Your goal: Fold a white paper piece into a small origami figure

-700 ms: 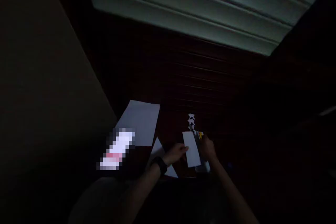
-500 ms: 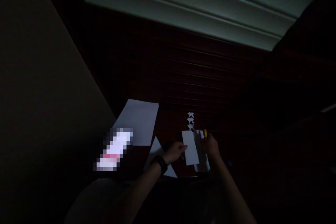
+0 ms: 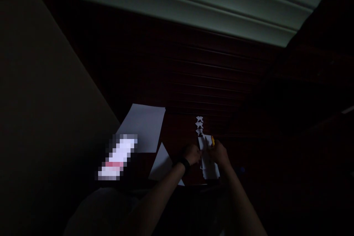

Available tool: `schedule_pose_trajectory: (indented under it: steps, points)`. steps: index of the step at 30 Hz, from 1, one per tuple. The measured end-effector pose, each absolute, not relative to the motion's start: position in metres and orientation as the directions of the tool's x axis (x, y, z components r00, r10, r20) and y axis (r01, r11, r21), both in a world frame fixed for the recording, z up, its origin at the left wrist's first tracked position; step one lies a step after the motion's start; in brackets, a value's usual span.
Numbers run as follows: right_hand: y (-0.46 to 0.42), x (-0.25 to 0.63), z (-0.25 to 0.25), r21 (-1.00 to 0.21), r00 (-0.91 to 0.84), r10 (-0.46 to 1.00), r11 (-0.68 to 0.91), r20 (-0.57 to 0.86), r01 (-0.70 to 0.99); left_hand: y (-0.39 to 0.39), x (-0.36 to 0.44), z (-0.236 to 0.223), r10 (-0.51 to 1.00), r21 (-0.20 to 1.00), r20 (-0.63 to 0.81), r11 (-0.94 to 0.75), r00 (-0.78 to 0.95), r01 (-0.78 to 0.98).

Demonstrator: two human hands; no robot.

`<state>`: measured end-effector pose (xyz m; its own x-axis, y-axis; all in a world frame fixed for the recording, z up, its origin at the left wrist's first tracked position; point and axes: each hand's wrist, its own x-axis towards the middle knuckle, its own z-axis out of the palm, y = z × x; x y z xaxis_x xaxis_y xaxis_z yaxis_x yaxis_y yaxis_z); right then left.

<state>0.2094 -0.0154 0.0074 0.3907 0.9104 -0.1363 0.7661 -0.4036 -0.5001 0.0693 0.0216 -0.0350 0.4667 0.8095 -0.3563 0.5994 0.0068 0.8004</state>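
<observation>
My left hand (image 3: 193, 153), with a dark band on its wrist, is closed at the left edge of a white paper piece (image 3: 204, 151). Its fingertips are partly lost in shadow. Opposite it, my right hand (image 3: 219, 153) is closed round what look like yellow-handled scissors (image 3: 212, 141), and a dim blade-like line lies over the paper. Beneath both hands lie more white paper strips (image 3: 211, 172), overlapping near the table's front edge. Just beyond them sit several small jagged paper cutouts (image 3: 199, 124) in a row.
A large white sheet (image 3: 145, 127) lies to the left, partly under a bright, pixelated screen-like object (image 3: 118, 156). Nearer me is a pointed white paper (image 3: 162, 164), partly behind my left forearm. Pale slats (image 3: 193, 3) hang beyond the dark table. The room is very dim.
My left hand has moved right, closer to my right hand. The paper it holds was a broad rectangle facing me and now shows as a narrower piece beside the scissors.
</observation>
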Motion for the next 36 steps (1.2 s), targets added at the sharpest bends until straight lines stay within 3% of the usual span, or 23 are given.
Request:
schedule_pose_trajectory:
  steps: [10,16,18,23,26,32,34,36]
  points:
    - [-0.019,0.206,-0.003,-0.462,0.377,0.909,-0.416,-0.178,0.783,0.009,0.03,0.008,0.897,0.676,-0.161,-0.204,0.412,0.708]
    - [-0.022,0.205,0.001,-0.45,0.402,0.907,-0.413,-0.124,0.792,-0.024,-0.049,0.024,0.768,0.42,0.092,-0.607,0.634,0.674]
    - [-0.022,0.199,-0.001,-0.42,0.414,0.903,-0.421,-0.112,0.804,-0.036,-0.069,0.021,0.694,0.318,0.096,-0.7,0.713,0.639]
    - [-0.028,0.183,-0.007,-0.31,0.447,0.892,-0.445,-0.071,0.84,-0.056,-0.092,-0.002,0.706,0.113,0.075,-0.708,0.705,0.697]
    - [-0.033,0.177,-0.006,-0.251,0.455,0.89,-0.45,-0.042,0.857,-0.066,-0.096,-0.015,0.724,0.063,0.075,-0.689,0.685,0.722]
    - [-0.039,0.173,0.002,-0.22,0.435,0.9,-0.426,-0.012,0.877,-0.084,-0.102,-0.006,0.74,0.105,0.111,-0.672,0.663,0.733]
    - [-0.04,0.173,0.005,-0.231,0.437,0.9,-0.427,-0.01,0.874,-0.083,-0.104,0.01,0.766,0.257,0.126,-0.639,0.631,0.725]
    - [-0.042,0.174,0.007,-0.247,0.444,0.896,-0.433,-0.014,0.867,-0.075,-0.108,0.03,0.83,0.529,0.144,-0.524,0.539,0.668]
